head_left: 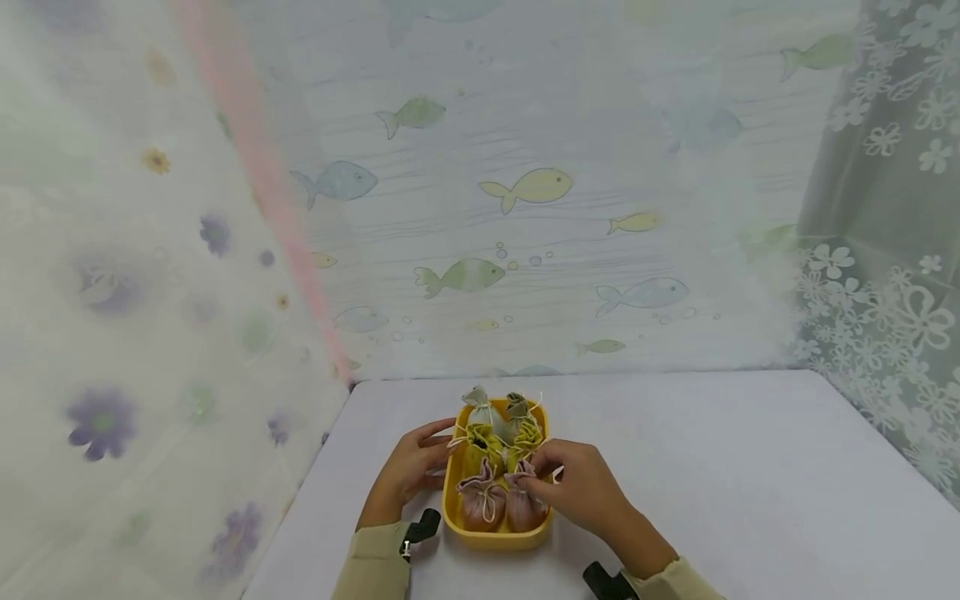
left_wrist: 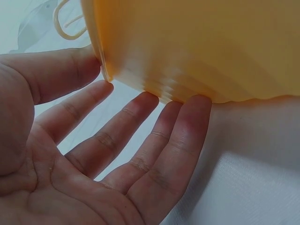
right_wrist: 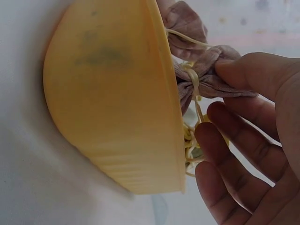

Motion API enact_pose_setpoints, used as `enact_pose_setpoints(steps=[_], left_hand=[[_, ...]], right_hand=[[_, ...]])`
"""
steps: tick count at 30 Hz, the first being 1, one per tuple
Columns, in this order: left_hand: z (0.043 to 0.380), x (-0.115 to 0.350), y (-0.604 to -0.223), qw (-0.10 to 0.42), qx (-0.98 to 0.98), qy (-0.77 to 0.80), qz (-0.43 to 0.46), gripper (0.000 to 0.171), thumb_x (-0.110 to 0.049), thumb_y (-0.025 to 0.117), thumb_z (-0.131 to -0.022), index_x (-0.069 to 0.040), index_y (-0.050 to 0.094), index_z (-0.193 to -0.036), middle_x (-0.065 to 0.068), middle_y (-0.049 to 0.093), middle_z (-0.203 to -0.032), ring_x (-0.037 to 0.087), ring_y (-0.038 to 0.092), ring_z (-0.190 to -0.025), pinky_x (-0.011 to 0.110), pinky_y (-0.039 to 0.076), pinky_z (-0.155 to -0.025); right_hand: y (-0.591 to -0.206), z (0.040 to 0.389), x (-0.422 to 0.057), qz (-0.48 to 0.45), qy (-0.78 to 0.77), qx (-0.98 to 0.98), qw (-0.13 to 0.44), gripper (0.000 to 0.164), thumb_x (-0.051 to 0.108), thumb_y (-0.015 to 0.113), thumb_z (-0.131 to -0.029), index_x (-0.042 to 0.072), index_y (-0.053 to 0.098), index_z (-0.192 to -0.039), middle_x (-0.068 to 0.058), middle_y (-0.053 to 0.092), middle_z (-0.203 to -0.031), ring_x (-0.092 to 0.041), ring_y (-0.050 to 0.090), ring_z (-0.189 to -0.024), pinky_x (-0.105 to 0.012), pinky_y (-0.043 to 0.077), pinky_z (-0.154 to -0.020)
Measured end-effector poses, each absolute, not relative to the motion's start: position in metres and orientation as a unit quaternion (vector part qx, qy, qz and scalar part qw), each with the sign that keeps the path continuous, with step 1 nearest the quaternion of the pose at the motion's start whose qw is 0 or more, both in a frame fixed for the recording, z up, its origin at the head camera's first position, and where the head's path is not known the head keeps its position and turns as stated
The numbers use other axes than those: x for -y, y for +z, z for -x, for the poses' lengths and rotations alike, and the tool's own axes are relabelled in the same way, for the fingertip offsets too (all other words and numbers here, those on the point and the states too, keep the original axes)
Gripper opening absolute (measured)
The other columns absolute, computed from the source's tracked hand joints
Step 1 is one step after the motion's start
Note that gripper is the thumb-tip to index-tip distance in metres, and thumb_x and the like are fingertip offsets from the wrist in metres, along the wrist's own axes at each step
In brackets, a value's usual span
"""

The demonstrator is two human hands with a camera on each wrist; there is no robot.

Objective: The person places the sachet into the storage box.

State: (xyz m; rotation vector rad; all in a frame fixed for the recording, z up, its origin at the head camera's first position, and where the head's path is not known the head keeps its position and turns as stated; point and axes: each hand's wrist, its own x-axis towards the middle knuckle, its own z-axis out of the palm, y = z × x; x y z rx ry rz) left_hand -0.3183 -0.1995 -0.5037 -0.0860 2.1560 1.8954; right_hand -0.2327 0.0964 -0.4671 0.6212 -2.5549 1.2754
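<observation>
A yellow plastic container (head_left: 498, 542) stands on the white table, holding several small drawstring pouches. Two mauve pouches fill its near end, with yellow ones in the middle and grey-green ones at the far end. My right hand (head_left: 583, 485) pinches the gathered cloth top of the right mauve pouch (head_left: 527, 512) between thumb and index finger; its other fingers spread beside the container in the right wrist view. On the opposite side, my left hand (head_left: 411, 463) touches the container wall (left_wrist: 197, 51) with outstretched fingertips, its thumb at the rim. The left mauve pouch (head_left: 482, 508) stands alongside, its cord tied.
White cloth covers the table (head_left: 720, 467) on both sides of the container. Behind it hangs a fish-print curtain (head_left: 540, 250); a flower-print sheet (head_left: 150, 333) borders the left edge. Pale cords (head_left: 453, 442) hang over the container's left rim.
</observation>
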Motion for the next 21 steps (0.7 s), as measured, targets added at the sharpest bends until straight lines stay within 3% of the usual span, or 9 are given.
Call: enact_pose_setpoints(steps=[10, 13, 17, 21], left_hand=[[0.326, 0.200, -0.500, 0.130, -0.747, 0.651, 0.015, 0.063, -0.032, 0.079, -0.092, -0.023, 0.055, -0.150, 0.019, 0.058, -0.147, 0.027, 0.073, -0.110, 0.049, 0.065, -0.081], [0.326, 0.201, -0.499, 0.129, -0.749, 0.649, 0.021, 0.062, -0.030, 0.078, -0.093, -0.023, 0.056, -0.150, 0.019, 0.058, -0.147, 0.027, 0.073, -0.110, 0.049, 0.065, -0.081], [0.324, 0.200, -0.496, 0.123, -0.764, 0.633, 0.026, 0.059, -0.025, 0.075, -0.094, -0.021, 0.056, -0.150, 0.019, 0.059, -0.146, 0.028, 0.072, -0.111, 0.049, 0.064, -0.082], [0.321, 0.197, -0.486, 0.103, -0.798, 0.593, 0.012, 0.055, -0.023, 0.067, -0.097, -0.014, 0.055, -0.150, 0.018, 0.061, -0.144, 0.030, 0.069, -0.117, 0.050, 0.063, -0.088]], right_hand=[[-0.461, 0.239, -0.097, -0.212, 0.412, 0.881, 0.094, 0.017, 0.026, 0.086, -0.084, 0.032, 0.070, -0.083, 0.021, 0.066, -0.083, -0.007, 0.067, -0.080, -0.023, 0.055, -0.069], [-0.457, 0.239, -0.098, -0.216, 0.413, 0.882, 0.076, 0.014, 0.028, 0.085, -0.085, 0.028, 0.072, -0.089, 0.018, 0.068, -0.089, -0.010, 0.069, -0.085, -0.029, 0.059, -0.073], [-0.451, 0.241, -0.104, -0.216, 0.413, 0.883, 0.051, 0.024, 0.033, 0.086, -0.085, 0.023, 0.073, -0.103, 0.011, 0.072, -0.102, -0.015, 0.070, -0.096, -0.040, 0.061, -0.081], [-0.444, 0.242, -0.119, -0.189, 0.398, 0.897, 0.049, 0.036, 0.035, 0.085, -0.086, 0.021, 0.071, -0.116, 0.007, 0.071, -0.112, -0.018, 0.068, -0.106, -0.042, 0.059, -0.088]])
